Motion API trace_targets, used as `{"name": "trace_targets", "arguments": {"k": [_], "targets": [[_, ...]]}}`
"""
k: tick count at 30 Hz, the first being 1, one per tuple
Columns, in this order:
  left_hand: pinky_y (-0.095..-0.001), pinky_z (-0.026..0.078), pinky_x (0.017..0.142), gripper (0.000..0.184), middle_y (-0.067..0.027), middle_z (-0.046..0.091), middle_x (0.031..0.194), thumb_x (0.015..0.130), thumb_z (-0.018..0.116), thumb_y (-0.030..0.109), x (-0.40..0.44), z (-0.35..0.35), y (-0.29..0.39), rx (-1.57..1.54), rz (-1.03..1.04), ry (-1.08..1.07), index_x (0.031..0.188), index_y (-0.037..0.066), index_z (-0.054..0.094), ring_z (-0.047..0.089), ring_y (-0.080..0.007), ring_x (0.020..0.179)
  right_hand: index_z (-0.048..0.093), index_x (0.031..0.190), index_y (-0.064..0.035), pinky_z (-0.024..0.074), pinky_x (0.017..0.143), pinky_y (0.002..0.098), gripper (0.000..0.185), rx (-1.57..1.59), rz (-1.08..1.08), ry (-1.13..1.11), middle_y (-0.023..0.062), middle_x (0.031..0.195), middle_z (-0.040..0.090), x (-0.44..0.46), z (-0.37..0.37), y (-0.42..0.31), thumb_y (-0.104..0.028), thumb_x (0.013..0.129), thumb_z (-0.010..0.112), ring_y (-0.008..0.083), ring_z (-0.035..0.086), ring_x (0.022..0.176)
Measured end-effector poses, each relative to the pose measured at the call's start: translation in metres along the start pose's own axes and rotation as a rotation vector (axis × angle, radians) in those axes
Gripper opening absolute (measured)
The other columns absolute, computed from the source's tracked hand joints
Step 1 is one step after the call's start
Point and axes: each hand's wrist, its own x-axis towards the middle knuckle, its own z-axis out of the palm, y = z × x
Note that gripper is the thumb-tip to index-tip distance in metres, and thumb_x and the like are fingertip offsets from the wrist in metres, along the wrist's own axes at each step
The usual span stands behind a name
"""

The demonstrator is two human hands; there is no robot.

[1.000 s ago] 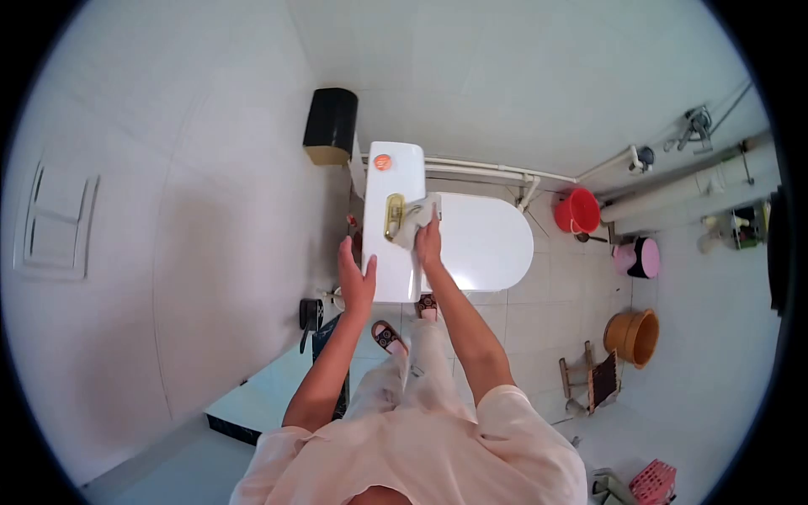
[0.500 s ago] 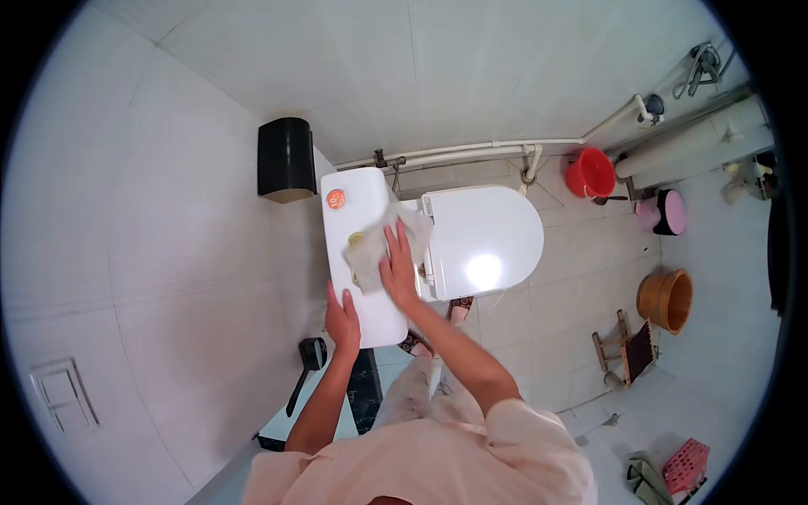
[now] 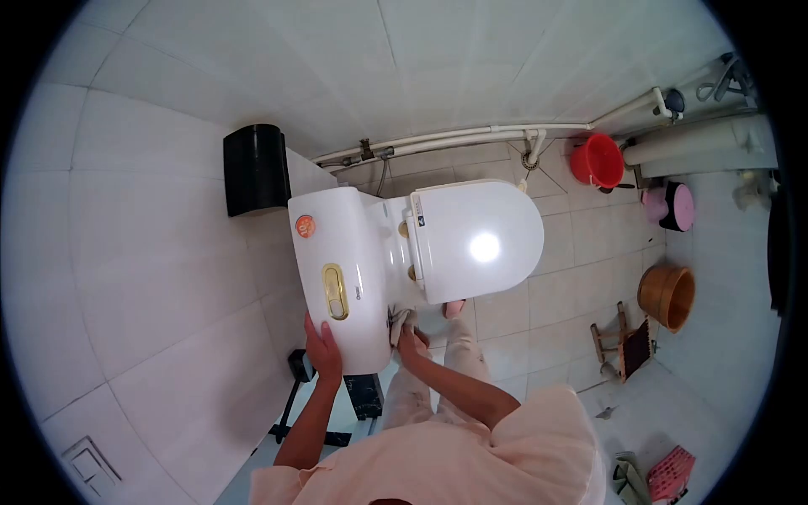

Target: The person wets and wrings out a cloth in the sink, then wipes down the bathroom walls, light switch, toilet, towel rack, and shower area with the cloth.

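Observation:
The white toilet tank (image 3: 366, 252) has an oval gold-rimmed flush button (image 3: 335, 291) and a round orange sticker (image 3: 305, 226) on its lid. My left hand (image 3: 322, 352) rests on the tank's near left edge, fingers stretched out and thumb apart. Low beside the tank's right side, my right hand (image 3: 411, 344) is closed on a crumpled greyish cloth (image 3: 401, 326), pressed to the tank near its front corner. Part of that hand's fingers is hidden by the cloth. The toilet lid (image 3: 484, 236) is down, to the right of the tank.
A black wall dispenser (image 3: 257, 168) hangs beyond the tank. Pipes (image 3: 463, 135) run along the wall. A red bucket (image 3: 597, 160), pink-and-black stool-like item (image 3: 676, 207), wooden bucket (image 3: 666, 298) and folding stool (image 3: 627, 343) stand right. A black-handled brush (image 3: 290, 396) is near my left arm.
My right hand has moved with the cloth from the tank's lid down to its right side, uncovering the flush button. My left hand stays at the tank's edge. The view has shifted.

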Motion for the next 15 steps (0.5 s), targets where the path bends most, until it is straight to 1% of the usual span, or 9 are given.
{"name": "trace_targets", "arguments": {"k": [3, 4, 6, 8, 10, 11, 13, 15], "targets": [[-0.0376, 0.044, 0.094, 0.045, -0.0239, 0.056, 0.124, 0.099, 0.044, 0.023, 0.0, 0.002, -0.005, -0.013, 0.008, 0.007, 0.135, -0.004, 0.041, 0.058, -0.0357, 0.11, 0.05, 0.129, 0.0016, 0.0439, 0.085, 0.0371, 0.043, 1.601, 0.536, 0.136, 0.0177, 0.101, 0.061, 0.002, -0.09, 0.053, -0.028, 0.101, 0.037, 0.0258, 0.059, 0.096], [-0.0378, 0.044, 0.094, 0.045, -0.024, 0.056, 0.124, 0.099, 0.044, 0.023, 0.001, 0.002, -0.005, -0.013, 0.005, 0.001, 0.135, -0.004, 0.041, 0.058, -0.0354, 0.11, 0.046, 0.132, 0.0003, 0.0413, 0.089, 0.0363, 0.042, 1.837, 0.607, 0.244, 0.0174, 0.107, 0.058, 0.016, -0.109, 0.074, -0.025, 0.1, 0.038, 0.0259, 0.055, 0.102], [-0.0381, 0.044, 0.094, 0.046, -0.0241, 0.056, 0.125, 0.099, 0.044, 0.024, 0.002, 0.0, -0.002, -0.017, -0.003, -0.013, 0.135, -0.004, 0.04, 0.058, -0.0349, 0.11, 0.039, 0.138, -0.0022, 0.0362, 0.096, 0.0346, 0.043, 2.033, 0.581, 0.473, 0.0167, 0.121, 0.05, 0.066, -0.135, 0.128, -0.021, 0.099, 0.039, 0.0262, 0.049, 0.113], [-0.0379, 0.044, 0.093, 0.046, -0.0242, 0.056, 0.124, 0.099, 0.044, 0.024, 0.002, 0.0, 0.001, 0.005, -0.004, -0.009, 0.136, -0.004, 0.04, 0.059, -0.0343, 0.109, 0.031, 0.143, -0.0047, 0.0311, 0.103, 0.0329, 0.048, 2.153, 0.501, 0.553, 0.0161, 0.135, 0.043, 0.138, -0.138, 0.181, -0.016, 0.097, 0.04, 0.0266, 0.042, 0.124], [-0.0375, 0.044, 0.092, 0.047, -0.0242, 0.057, 0.123, 0.099, 0.044, 0.024, 0.001, 0.0, -0.001, 0.003, -0.03, -0.019, 0.136, -0.004, 0.039, 0.059, -0.0333, 0.108, 0.024, 0.149, -0.0072, 0.026, 0.111, 0.0312, 0.056, 2.228, 0.443, 0.587, 0.0154, 0.149, 0.036, 0.212, -0.1, 0.195, -0.011, 0.095, 0.04, 0.0269, 0.036, 0.135], [-0.0372, 0.045, 0.092, 0.047, -0.0242, 0.057, 0.122, 0.099, 0.044, 0.025, 0.0, 0.0, -0.003, -0.013, -0.056, -0.035, 0.136, -0.004, 0.039, 0.06, -0.0327, 0.107, 0.027, 0.147, -0.0056, 0.0261, 0.111, 0.0314, 0.052, 2.087, 0.399, 0.772, 0.0164, 0.148, 0.037, 0.251, -0.054, 0.178, -0.016, 0.098, 0.04, 0.028, 0.036, 0.135], [-0.0365, 0.045, 0.091, 0.047, -0.0238, 0.057, 0.121, 0.1, 0.044, 0.024, 0.002, -0.001, -0.003, -0.013, -0.069, -0.041, 0.137, -0.005, 0.038, 0.06, -0.0316, 0.106, 0.033, 0.143, -0.0029, 0.0286, 0.11, 0.0339, 0.047, 2.029, 0.546, 0.686, 0.0185, 0.143, 0.041, 0.256, -0.003, 0.139, -0.02, 0.099, 0.039, 0.0317, 0.039, 0.131], [-0.0358, 0.045, 0.09, 0.047, -0.0233, 0.058, 0.121, 0.1, 0.043, 0.024, 0.001, 0.0, 0.001, 0.013, -0.058, -0.03, 0.137, -0.005, 0.038, 0.06, -0.0306, 0.105, 0.038, 0.139, -0.0002, 0.0311, 0.108, 0.0365, 0.045, 1.954, 0.695, 0.593, 0.0206, 0.139, 0.045, 0.233, 0.052, 0.08, -0.023, 0.101, 0.038, 0.0353, 0.043, 0.128]]}}
